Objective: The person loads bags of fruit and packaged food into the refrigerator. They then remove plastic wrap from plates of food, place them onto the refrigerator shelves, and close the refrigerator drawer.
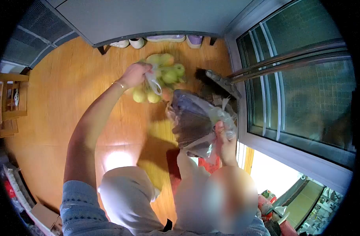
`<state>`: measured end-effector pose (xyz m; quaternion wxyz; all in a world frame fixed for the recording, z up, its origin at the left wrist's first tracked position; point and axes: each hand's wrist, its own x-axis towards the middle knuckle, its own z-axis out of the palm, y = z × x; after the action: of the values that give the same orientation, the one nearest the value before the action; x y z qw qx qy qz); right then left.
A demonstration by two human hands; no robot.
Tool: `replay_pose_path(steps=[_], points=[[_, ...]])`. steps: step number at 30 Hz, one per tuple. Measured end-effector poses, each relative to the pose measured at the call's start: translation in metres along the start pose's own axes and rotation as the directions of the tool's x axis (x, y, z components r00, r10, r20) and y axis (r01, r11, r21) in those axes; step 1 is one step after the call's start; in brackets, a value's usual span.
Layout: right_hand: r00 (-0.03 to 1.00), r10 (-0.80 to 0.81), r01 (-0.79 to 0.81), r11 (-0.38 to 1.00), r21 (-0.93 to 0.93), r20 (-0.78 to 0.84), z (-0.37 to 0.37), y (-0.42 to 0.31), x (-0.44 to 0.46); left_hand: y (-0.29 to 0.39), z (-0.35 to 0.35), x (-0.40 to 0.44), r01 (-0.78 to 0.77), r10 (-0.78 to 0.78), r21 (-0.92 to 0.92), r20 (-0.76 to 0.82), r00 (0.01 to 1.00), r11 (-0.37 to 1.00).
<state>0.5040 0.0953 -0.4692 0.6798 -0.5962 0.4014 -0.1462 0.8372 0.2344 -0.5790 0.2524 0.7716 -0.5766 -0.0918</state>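
My left hand (135,74) is closed round the white handles of a clear plastic bag of green fruit (169,74), which look like apples or pears. Several show a yellow or reddish tint. This bag is above the wooden floor; I cannot tell whether it touches it. Closer to my legs, my right hand (224,143) grips the gathered top of a second see-through plastic bag (193,122). Brownish, dark contents show through its film, too unclear to name. The two bags come close together near the middle of the view.
A broom (217,80) and its handles lean by the glazed door (294,78) on the right. Shoes (166,38) stand under a grey cabinet (156,17) ahead. A small wooden stool (14,96) is at the left. Below me lies a red mat (173,167).
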Motion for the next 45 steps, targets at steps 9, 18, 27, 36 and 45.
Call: replay_pose_path(steps=[9, 18, 27, 36, 45], points=[[0.985, -0.064, 0.044, 0.991, -0.127, -0.158, -0.029, -0.130, -0.118, 0.139, -0.111, -0.132, 0.304, -0.290, -0.215, 0.092, 0.952, 0.928], [0.936, -0.085, 0.113, 0.992, 0.064, -0.341, -0.075, -0.288, -0.296, 0.351, -0.275, -0.173, 0.285, -0.312, -0.469, 0.021, 0.950, 0.836], [0.820, -0.049, 0.200, 0.958, 0.206, -0.571, -0.199, -0.400, -0.382, 0.543, -0.336, -0.073, 0.359, -0.221, -0.692, 0.284, 0.933, 0.626], [0.643, -0.159, 0.316, 0.946, 0.070, -0.749, -0.373, -0.397, -0.426, 0.706, -0.272, 0.035, 0.199, -0.044, -0.714, 0.231, 0.972, 0.671], [0.407, -0.133, 0.444, 0.893, 0.069, -0.903, -0.531, -0.428, -0.435, 0.857, -0.190, 0.160, 0.185, 0.101, -0.774, 0.305, 0.947, 0.605]])
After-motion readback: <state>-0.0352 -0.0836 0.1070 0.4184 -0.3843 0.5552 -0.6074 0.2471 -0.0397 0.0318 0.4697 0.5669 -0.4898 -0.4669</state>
